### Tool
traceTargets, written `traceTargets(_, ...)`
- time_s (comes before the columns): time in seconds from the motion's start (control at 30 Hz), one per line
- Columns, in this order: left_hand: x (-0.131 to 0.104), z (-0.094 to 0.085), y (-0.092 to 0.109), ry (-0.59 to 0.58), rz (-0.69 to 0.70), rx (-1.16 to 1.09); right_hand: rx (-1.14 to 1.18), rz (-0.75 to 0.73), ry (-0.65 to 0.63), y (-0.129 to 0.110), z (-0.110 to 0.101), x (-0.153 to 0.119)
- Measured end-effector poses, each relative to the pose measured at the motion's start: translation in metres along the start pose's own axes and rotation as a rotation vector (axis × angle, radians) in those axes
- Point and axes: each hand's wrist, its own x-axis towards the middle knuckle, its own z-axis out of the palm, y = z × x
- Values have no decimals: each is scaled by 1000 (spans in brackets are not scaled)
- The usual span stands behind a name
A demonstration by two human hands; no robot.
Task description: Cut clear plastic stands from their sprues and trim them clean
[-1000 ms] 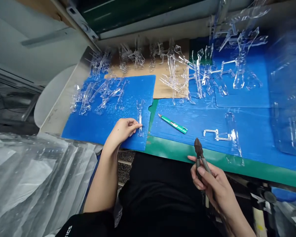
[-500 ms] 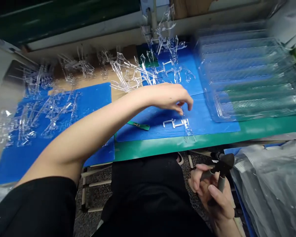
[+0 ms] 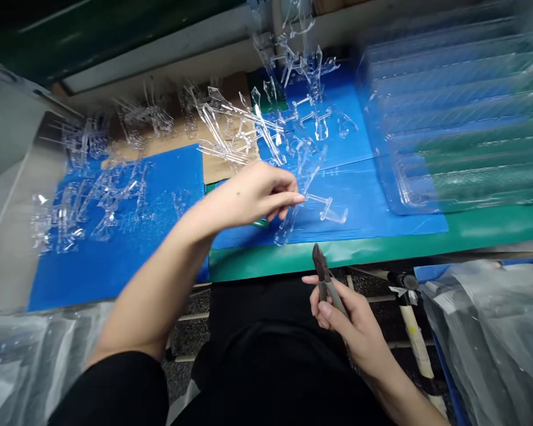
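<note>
Clear part (image 3: 318,199), best steadied lightly, is pinched mid-frame by the left hand (image 3: 266,194); lower right, pliers (image 3: 321,266) are held by the right hand (image 3: 355,322).

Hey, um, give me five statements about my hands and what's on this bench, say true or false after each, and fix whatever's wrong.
1. The right hand holds the pliers. True.
2. The left hand is flat on the bench. False: its fingertips pinch a clear plastic piece.
3. The pliers are clamped on that clear plastic piece. False: they are apart from it, nearer the person's body.
4. The large clear ribbed tray is at the right side of the bench. True.
5. The green strip shows along part of the bench's front edge. True.
</note>
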Motion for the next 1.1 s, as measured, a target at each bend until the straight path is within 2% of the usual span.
traceTargets(0.07, -39, 22, -14, 163, -95, -236, -26, 33, -23, -7, 5, 11)
traceTargets(0.13, -68, 49, -30, 271, -140, -459, -70, 57, -64, -12, 10, 18)
traceTargets(0.23, -95, 81, -53, 370, -150, -700, -134, 103, -126, -17, 19, 24)
traceTargets(0.3, -105, 91, -64, 409, -154, -789, -171, 142, -164, -18, 25, 26)
traceTargets(0.43, -116, 94, -74, 400, -160, -864, -234, 183, -197, -19, 39, 27)
traceTargets(0.6, -123, 91, -74, 385, -173, -888, -221, 193, -183, -20, 47, 30)
traceTargets(0.8, -123, 92, -76, 358, -172, -917, -220, 181, -164, -23, 48, 32)
traceTargets(1.1, -116, 93, -76, 303, -160, -926, -126, 248, -180, -25, 41, 29)
